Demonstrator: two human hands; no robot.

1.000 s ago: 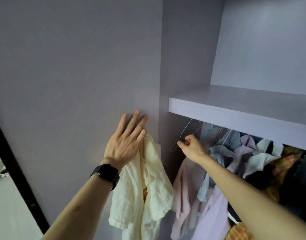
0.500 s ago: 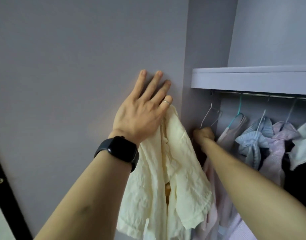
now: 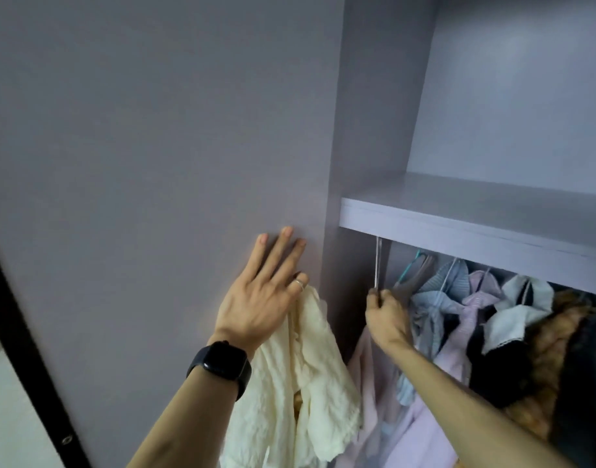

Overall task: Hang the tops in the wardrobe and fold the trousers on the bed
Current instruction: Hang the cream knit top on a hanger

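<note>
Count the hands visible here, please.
2. The left hand lies on the wardrobe panel, holding a cream top; the right hand pinches a wire hanger below the shelf. None seems hidden.

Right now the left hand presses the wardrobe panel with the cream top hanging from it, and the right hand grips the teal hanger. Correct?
No: the head view shows the right hand gripping the pale wire hanger, left of the teal hanger. The rest holds.
</note>
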